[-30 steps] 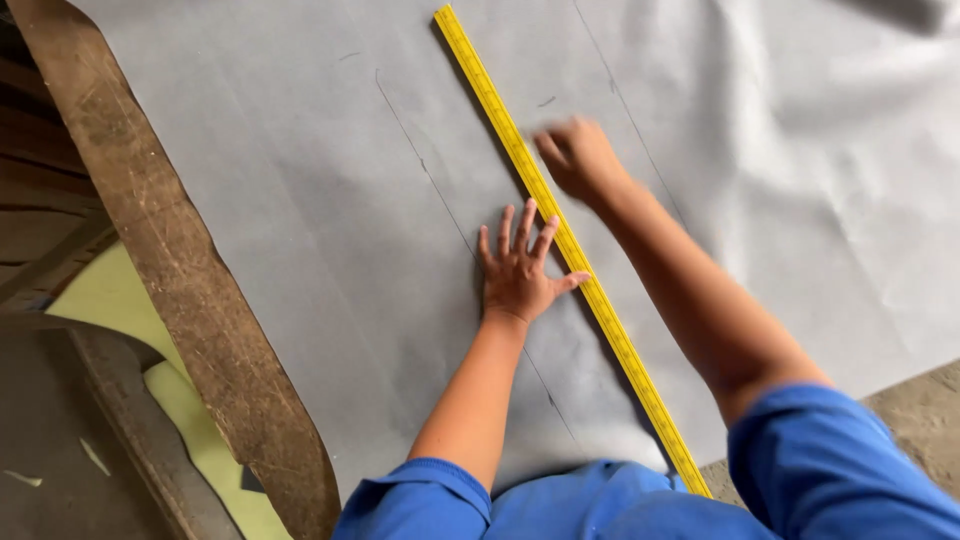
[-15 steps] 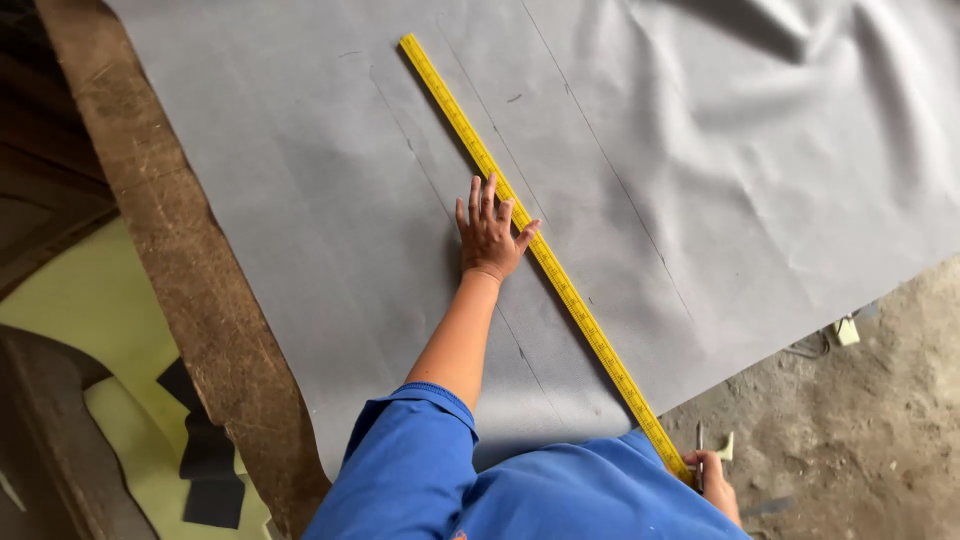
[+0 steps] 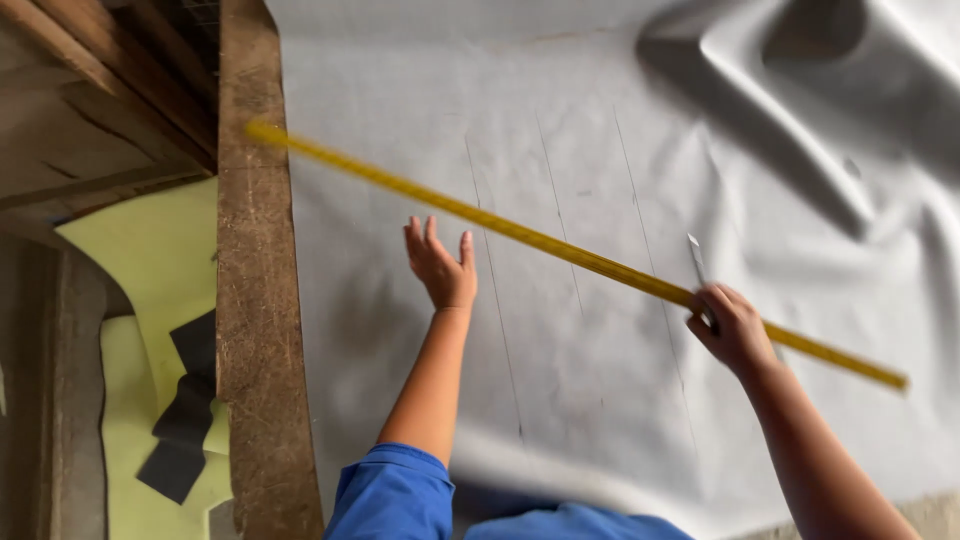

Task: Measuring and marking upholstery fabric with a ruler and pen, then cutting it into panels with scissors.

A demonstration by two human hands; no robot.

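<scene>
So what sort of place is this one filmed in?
Probably an upholstery or cutting workshop: a large grey sheet marked with drawn lines, a long yellow ruler gripped by the right hand, and a rough wooden beam beside foam offcuts.

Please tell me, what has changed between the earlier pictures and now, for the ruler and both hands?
The long yellow ruler no longer lies flat on the grey sheet; the right hand has gripped it and swung it up across the sheet, blurred. The left hand let go of it and now hovers open. The grey sheet with its drawn lines stayed in place.
</scene>
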